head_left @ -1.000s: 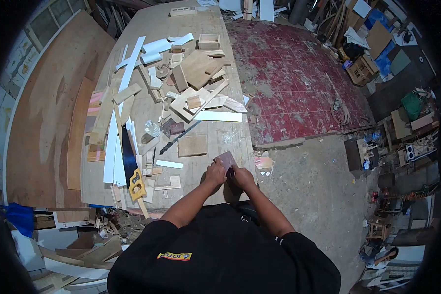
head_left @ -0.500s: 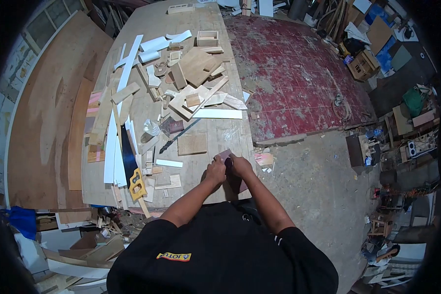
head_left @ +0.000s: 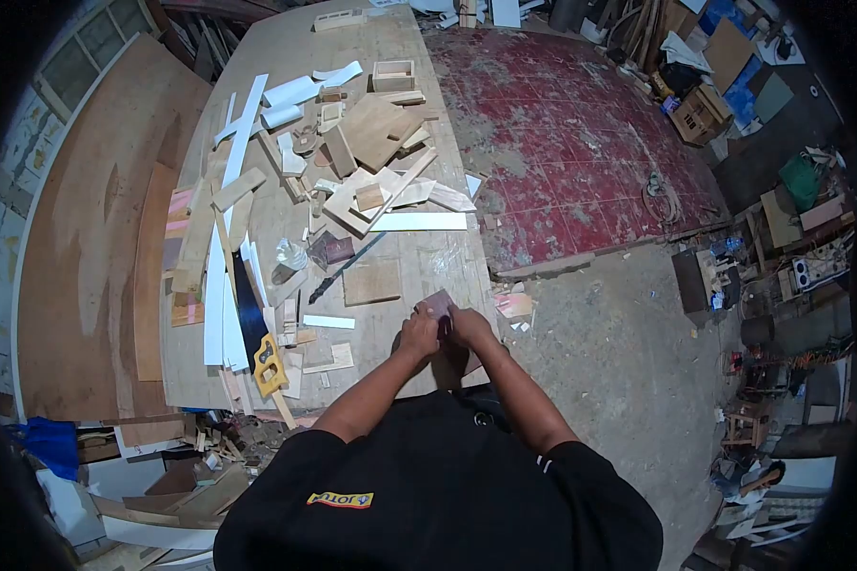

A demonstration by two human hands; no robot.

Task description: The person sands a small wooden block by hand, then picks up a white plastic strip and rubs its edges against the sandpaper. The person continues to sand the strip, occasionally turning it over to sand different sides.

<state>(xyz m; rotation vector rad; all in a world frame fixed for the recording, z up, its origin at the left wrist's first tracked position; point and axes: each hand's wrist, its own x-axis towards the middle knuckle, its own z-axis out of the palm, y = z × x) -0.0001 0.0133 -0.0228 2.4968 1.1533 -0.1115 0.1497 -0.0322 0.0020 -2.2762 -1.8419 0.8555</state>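
Note:
Close to my body, at the near right edge of the wooden table [head_left: 390, 262], a brown sheet [head_left: 438, 302] that looks like sandpaper shows between my hands. My left hand [head_left: 421, 335] is closed on its left side, fingers bent. On its right side my right hand [head_left: 467, 326] is closed as well, with a dark gap between the two hands. Part of the sheet, and whatever lies under it, is hidden by the hands. A square wooden board [head_left: 371, 284] lies just beyond my left hand, and a white strip [head_left: 328, 322] lies to its left.
A yellow-handled saw [head_left: 269, 366] lies at the left among long white strips [head_left: 215, 314]. Wood pieces [head_left: 376, 128] are heaped farther up the table, with an open wooden box [head_left: 393, 76] beyond. A person [head_left: 760, 479] is at the far lower right.
The camera view has shifted slightly. My hands remain together on the brown sheet, with only a small change in their position.

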